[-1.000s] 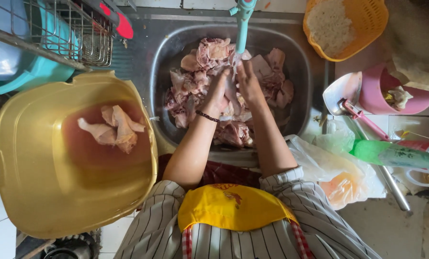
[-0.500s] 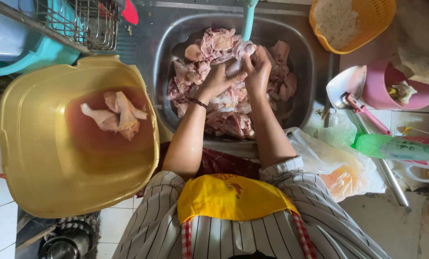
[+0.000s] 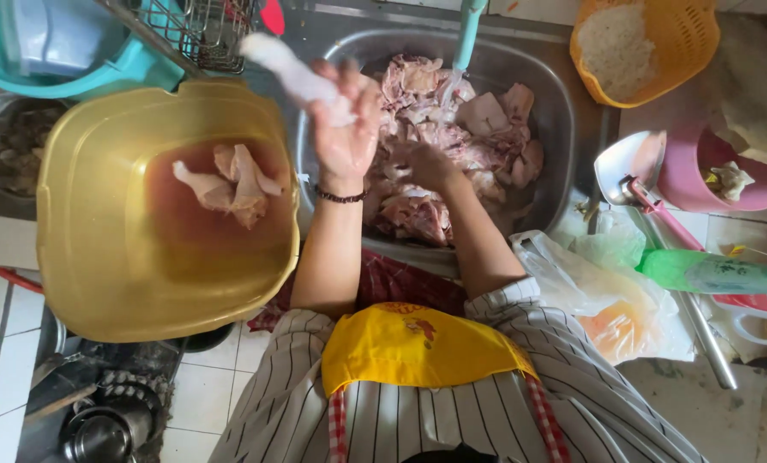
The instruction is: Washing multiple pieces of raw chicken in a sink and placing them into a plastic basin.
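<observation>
Your left hand [image 3: 342, 129] grips a pale, blurry chicken piece [image 3: 293, 75] that sticks out past your fingers. Your right hand [image 3: 426, 165] rests on pink raw meat [image 3: 478, 129]; you cannot tell its grip.

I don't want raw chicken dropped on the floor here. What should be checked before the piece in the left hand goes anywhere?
1. Left hand grips chicken piece: ok, fingers closed on one end.
2. Piece over a container: not ok, it hangs between the yellow basin and the sink tub.
3. Room in basin: ok, only a few pieces in reddish water.
4. Right hand out of the way: ok, in the tub's meat.
5. Grip firmness: cannot tell.
</observation>
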